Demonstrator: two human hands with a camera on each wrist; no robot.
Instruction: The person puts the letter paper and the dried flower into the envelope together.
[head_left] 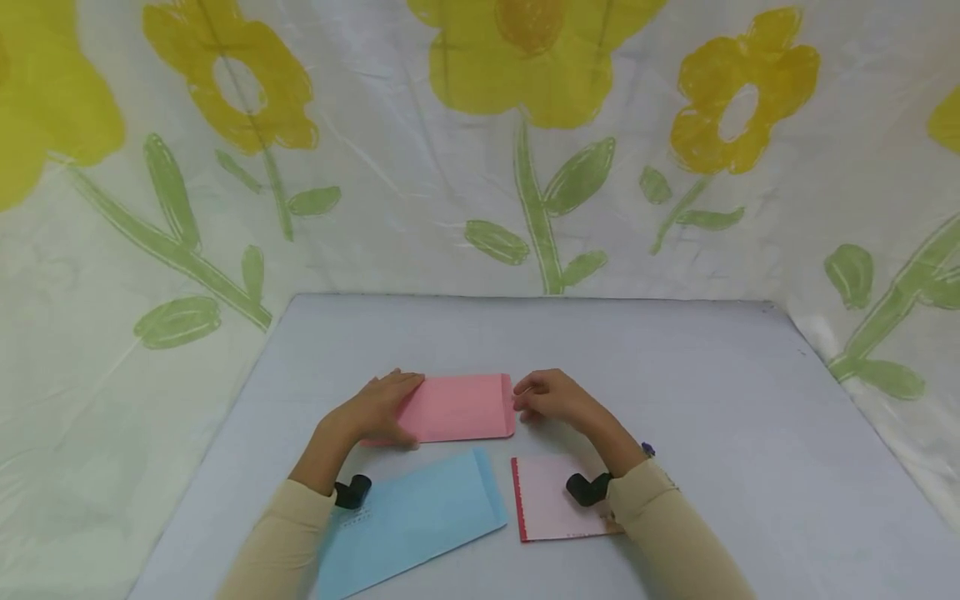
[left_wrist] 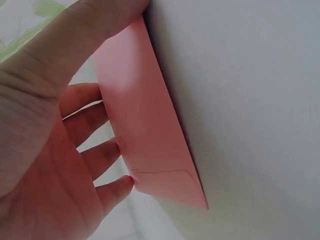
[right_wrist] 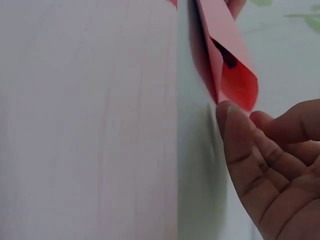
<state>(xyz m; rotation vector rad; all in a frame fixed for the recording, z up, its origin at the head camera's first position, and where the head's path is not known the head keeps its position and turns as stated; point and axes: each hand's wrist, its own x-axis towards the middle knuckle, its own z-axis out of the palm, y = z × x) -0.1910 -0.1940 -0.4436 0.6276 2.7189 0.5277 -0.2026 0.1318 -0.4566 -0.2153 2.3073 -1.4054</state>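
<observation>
A pink envelope (head_left: 461, 408) lies across the middle of the table, its flap end to the right. My left hand (head_left: 382, 408) grips its left part, thumb along the near long edge and fingers along the far one, as the left wrist view (left_wrist: 65, 145) shows. In the right wrist view the envelope's end (right_wrist: 240, 82) bulges apart, showing a redder inside with a dark patch. My right hand (head_left: 555, 396) is at that end, fingers loosely bent; a fingertip (right_wrist: 235, 125) meets or nearly meets the flap's edge. Whether it touches cannot be made out.
A larger blue envelope (head_left: 420, 517) lies slanted below the left hand. Beneath the right forearm is a pale pink envelope or card (head_left: 551, 500) with a red left edge, partly covered by the sleeve. A flower-painted sheet (head_left: 405, 208) hangs behind the white table (head_left: 675, 350).
</observation>
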